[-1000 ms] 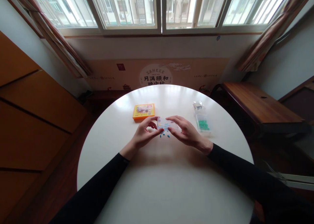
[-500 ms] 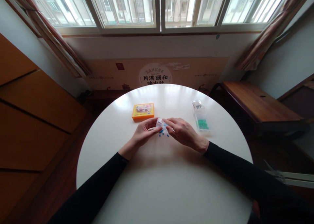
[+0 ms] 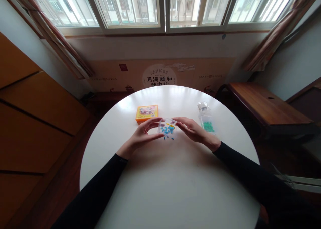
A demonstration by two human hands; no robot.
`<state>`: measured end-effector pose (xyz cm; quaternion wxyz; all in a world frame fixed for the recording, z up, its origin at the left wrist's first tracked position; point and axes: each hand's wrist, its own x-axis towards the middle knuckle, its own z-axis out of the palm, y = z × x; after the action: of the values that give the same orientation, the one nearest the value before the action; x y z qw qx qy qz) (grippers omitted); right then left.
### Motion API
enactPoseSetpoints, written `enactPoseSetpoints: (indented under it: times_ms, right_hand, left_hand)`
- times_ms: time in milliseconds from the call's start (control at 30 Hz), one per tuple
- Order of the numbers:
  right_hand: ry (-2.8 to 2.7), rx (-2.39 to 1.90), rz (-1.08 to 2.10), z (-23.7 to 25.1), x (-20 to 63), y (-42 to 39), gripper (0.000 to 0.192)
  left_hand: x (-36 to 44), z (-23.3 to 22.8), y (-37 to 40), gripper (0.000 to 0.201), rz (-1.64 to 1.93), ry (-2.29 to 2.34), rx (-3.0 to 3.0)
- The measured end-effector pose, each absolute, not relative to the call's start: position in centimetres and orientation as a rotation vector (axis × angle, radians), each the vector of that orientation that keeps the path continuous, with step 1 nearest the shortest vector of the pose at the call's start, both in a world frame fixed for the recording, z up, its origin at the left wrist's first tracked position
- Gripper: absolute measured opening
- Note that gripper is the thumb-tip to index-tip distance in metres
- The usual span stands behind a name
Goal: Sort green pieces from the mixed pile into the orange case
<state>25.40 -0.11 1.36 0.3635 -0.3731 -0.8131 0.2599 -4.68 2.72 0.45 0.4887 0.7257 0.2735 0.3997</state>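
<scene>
Head view: clear plastic box [image 3: 166,122] of blue pieces [image 3: 167,130] sits between my left hand [image 3: 142,133], clamped on it, and right hand [image 3: 192,129], touching its edge, grip unclear. Loose blue pellets [image 3: 172,138] on surface [image 3: 175,188], between hands, nearer me.

On tabletop [image 3: 175,188], around tray [image 3: 166,120]: box [image 3: 147,112] at 10 o'clock; packet [image 3: 203,106] at 2; container [image 3: 206,118] at 3; loose pieces [image 3: 172,138] at 6.

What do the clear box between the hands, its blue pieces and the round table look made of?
Clear box: probably smooth, hard plastic; see-through walls that hold their shape.
Blue pieces: possibly plastic, from their even colour; too small to judge finish.
Round table: glossy white top with bright reflections; perhaps laminate or lacquer.
</scene>
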Motion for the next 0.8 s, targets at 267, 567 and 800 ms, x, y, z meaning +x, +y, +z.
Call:
enactPoseSetpoints:
  times_ms: [267,567,800]
  right_hand:
    - [-2.159,-0.855,0.654,0.6,24.7,-0.7,0.055]
    - [-2.128,-0.814,0.598,0.0,24.1,-0.8,0.052]
    - [-2.151,-0.799,0.472,-0.2,24.1,-0.9,0.078]
  left_hand:
    - [-5.6,0.4,2.5,0.077,1.013,0.7,2.086]
    - [-4.3,0.3,1.5,0.071,1.147,0.763,2.134]
    - [-4.9,1.2,2.2,0.077,1.13,0.597,2.46]
